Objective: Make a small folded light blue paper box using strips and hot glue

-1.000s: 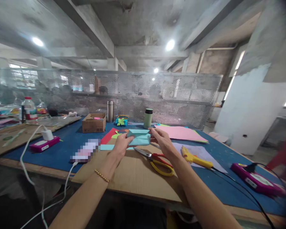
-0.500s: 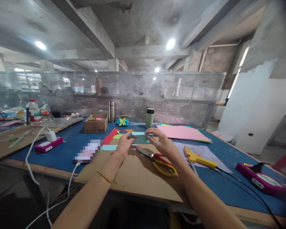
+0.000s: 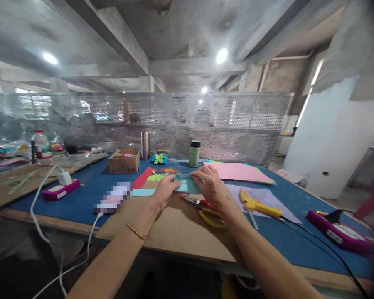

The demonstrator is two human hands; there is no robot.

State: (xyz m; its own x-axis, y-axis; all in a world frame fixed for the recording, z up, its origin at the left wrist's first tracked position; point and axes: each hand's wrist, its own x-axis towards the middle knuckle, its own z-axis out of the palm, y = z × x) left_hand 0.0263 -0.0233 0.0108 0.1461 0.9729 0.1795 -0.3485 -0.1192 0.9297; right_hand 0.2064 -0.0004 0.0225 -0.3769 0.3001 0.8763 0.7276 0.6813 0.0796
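Note:
A folded light-blue paper piece (image 3: 184, 184) rests low over the cardboard sheet (image 3: 174, 232) on the blue table. My left hand (image 3: 163, 193) pinches its left end, fingers closed on it. My right hand (image 3: 212, 187) presses down on its right side, fingers curled over the paper. Red-and-yellow scissors (image 3: 205, 209) lie on the cardboard just under my right wrist.
A yellow glue gun (image 3: 258, 205) lies right of the scissors, its cord running to the right edge. Pink paper sheets (image 3: 237, 171), a green bottle (image 3: 193, 153), a steel flask (image 3: 145, 145) and a cardboard box (image 3: 124, 160) stand behind. Magenta devices (image 3: 60, 189) (image 3: 343, 236) sit at both sides.
Both hands have lowered the blue paper from in the air down onto the cardboard. My right hand has moved over its top and covers part of the scissors.

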